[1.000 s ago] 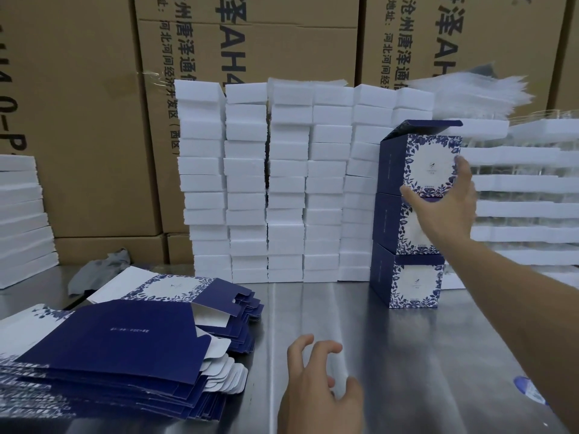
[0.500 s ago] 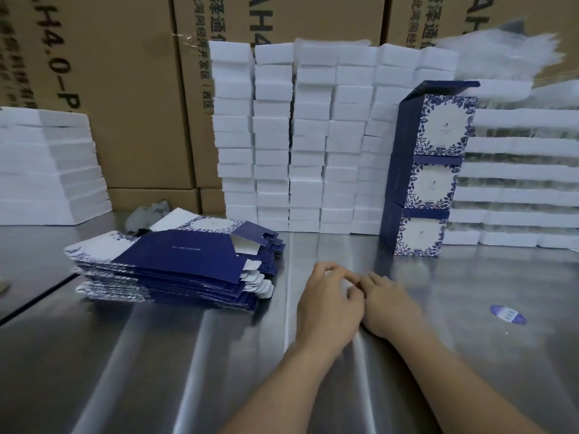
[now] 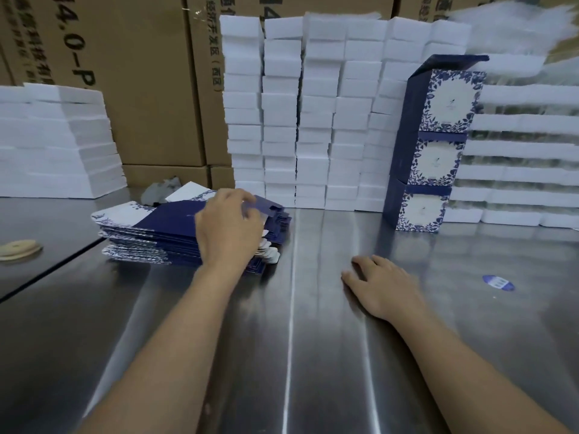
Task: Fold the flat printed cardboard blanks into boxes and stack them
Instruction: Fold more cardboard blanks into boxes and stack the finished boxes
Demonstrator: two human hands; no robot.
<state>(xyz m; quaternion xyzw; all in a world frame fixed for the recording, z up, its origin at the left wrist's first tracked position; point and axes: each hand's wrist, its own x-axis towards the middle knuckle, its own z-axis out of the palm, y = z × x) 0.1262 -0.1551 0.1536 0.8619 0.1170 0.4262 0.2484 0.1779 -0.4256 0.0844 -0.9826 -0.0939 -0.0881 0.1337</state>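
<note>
A pile of flat blue-and-white printed blanks lies on the steel table at the left. My left hand rests on the pile's right end, fingers curled over the top blank's far edge. My right hand lies flat on the bare table, fingers apart, holding nothing. Three folded blue floral boxes stand stacked in a column at the back right; the top box's lid flap sticks out open.
Stacks of white foam blocks line the back, with more at the left and right. Brown cartons stand behind. A tape roll lies far left, a grey rag behind the pile, a blue sticker at right.
My right hand left the top box and came down to the table. Both hands met in the middle, then my left hand reached left onto the pile of blanks.
</note>
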